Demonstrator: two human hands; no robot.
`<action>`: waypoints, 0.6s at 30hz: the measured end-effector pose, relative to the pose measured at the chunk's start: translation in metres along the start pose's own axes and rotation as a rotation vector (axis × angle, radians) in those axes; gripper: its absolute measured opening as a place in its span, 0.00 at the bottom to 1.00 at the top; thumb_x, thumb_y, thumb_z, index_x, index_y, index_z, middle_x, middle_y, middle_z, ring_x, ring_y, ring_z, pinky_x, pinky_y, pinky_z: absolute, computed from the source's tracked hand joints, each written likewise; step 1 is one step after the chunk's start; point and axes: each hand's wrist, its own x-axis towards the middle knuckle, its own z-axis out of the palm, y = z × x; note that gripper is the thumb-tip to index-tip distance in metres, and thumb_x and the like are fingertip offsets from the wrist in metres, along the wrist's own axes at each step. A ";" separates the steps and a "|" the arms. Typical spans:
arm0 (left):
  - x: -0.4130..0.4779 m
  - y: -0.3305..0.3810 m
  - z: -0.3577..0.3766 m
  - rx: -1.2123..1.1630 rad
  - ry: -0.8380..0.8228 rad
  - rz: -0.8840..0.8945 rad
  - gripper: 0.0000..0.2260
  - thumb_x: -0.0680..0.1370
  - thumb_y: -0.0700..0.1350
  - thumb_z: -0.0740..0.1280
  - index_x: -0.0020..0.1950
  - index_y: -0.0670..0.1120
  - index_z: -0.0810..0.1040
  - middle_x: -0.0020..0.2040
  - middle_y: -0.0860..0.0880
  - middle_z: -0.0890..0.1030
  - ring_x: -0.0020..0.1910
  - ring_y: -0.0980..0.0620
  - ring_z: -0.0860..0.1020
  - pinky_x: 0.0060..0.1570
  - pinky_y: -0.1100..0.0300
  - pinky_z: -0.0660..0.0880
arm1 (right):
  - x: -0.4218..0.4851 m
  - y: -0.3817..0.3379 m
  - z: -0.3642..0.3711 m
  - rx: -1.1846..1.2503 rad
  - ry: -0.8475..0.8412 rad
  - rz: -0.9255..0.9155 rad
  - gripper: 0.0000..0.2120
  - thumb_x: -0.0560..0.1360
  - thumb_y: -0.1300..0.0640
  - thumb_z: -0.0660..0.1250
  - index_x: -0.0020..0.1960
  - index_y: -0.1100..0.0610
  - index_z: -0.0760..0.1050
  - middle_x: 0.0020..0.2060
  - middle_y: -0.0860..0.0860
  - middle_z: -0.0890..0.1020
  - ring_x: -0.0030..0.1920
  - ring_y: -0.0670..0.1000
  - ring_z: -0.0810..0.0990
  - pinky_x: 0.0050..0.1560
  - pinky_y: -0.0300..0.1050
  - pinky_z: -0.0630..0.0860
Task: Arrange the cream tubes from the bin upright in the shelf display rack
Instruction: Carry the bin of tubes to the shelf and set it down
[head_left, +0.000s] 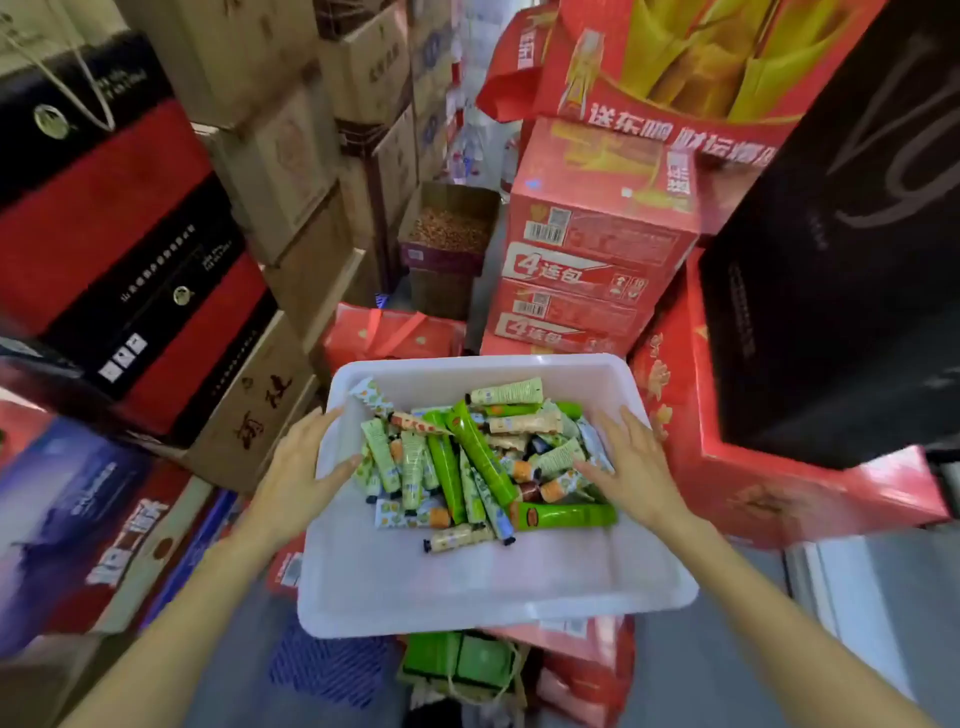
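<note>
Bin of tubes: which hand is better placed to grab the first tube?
Likely right. The right hand is open inside the bin, fingertips over the tubes at the pile's right edge. The left hand is open across the bin's left wall, only reaching the pile's edge.

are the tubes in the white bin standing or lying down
Lying down: the green and pale cream tubes lie flat in a jumbled heap in the white plastic bin; none upright.

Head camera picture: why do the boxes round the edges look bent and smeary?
Head view: the wide-angle lens bows the black box and red box at the right edge, and blur smears them; the cream tubes in the white bin at centre are sharper; light is even, without hard shadows.
</note>
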 end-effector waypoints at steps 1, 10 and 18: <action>0.001 -0.003 0.005 -0.061 0.025 -0.024 0.29 0.77 0.54 0.66 0.76 0.52 0.59 0.77 0.49 0.59 0.75 0.49 0.56 0.71 0.45 0.59 | -0.003 0.001 0.003 -0.013 0.043 0.008 0.44 0.67 0.26 0.47 0.77 0.49 0.54 0.75 0.55 0.58 0.76 0.55 0.51 0.74 0.51 0.51; -0.009 -0.006 0.034 -0.375 -0.008 -0.161 0.36 0.77 0.53 0.65 0.77 0.59 0.46 0.77 0.60 0.48 0.73 0.61 0.50 0.69 0.53 0.52 | -0.018 0.000 0.016 -0.016 0.237 0.070 0.33 0.74 0.43 0.62 0.75 0.55 0.60 0.75 0.59 0.57 0.75 0.59 0.54 0.73 0.55 0.52; -0.001 -0.009 0.020 -0.409 -0.048 -0.137 0.41 0.75 0.49 0.70 0.78 0.55 0.45 0.76 0.60 0.50 0.73 0.60 0.53 0.71 0.48 0.57 | -0.026 -0.013 0.015 0.073 0.261 0.120 0.36 0.73 0.49 0.70 0.76 0.55 0.58 0.76 0.59 0.56 0.76 0.58 0.52 0.73 0.57 0.51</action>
